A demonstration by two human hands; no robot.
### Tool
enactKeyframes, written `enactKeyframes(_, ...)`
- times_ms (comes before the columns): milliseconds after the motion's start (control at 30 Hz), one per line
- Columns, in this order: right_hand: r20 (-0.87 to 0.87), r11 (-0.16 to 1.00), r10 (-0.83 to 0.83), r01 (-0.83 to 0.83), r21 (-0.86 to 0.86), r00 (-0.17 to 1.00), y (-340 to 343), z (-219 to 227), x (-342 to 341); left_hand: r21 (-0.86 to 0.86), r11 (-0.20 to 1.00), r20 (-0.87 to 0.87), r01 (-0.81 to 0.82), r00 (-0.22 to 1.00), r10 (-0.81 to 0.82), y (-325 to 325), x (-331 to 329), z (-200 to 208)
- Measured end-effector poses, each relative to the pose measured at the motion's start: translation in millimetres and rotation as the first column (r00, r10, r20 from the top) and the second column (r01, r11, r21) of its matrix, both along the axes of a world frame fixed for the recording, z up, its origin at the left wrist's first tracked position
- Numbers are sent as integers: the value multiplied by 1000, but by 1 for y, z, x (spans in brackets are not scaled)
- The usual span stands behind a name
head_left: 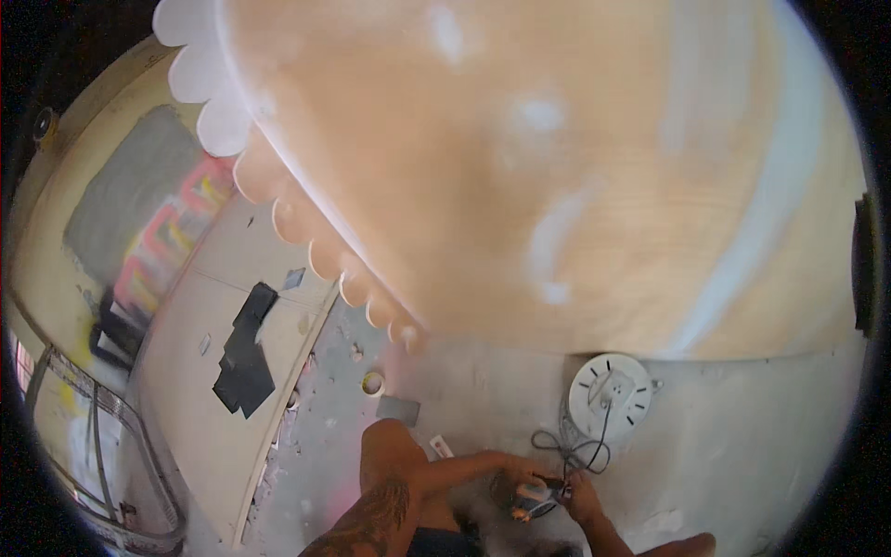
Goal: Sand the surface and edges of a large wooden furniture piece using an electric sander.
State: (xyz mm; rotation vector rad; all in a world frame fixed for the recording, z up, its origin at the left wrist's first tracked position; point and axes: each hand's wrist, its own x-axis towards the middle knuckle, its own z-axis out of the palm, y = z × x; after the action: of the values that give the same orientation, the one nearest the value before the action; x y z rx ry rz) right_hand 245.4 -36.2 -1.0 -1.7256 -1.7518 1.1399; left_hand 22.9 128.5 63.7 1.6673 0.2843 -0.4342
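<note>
I am low over the floor with both hands close together at the lower middle. My left hand (pixel 531 468) is closed on a small orange and grey hand-held power tool (pixel 531 499), whose exact kind I cannot make out. Close beside it, my right hand (pixel 583 499) has its fingers closed at the tool's dark cable (pixel 583 455); exactly what they pinch is too small to tell. The cable lies in loops and runs up to a white round cable reel (pixel 610 395) with dark radial slots, lying on the floor just ahead of my right hand.
A large peach panel (pixel 464 186) with white patches and a scalloped edge (pixel 288 221) fills the far side. At left are a pale board (pixel 186 408) bearing black sheet pieces (pixel 246 357), and a metal railing (pixel 97 399). A tape roll (pixel 372 384) and grey sheet (pixel 399 410) lie near my knee.
</note>
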Motion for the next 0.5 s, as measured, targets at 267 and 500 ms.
enactKeyframes(267, 212, 928, 372, -364, -77, 904, 20, 29, 17, 146, 986, 34, -77, 997, 72, 3, 8, 19)
enactKeyframes(500, 63, 915, 345, -320, -247, 937, 32, 47, 10, 319, 928, 112, -194, 980, 166, -4, -2, 51)
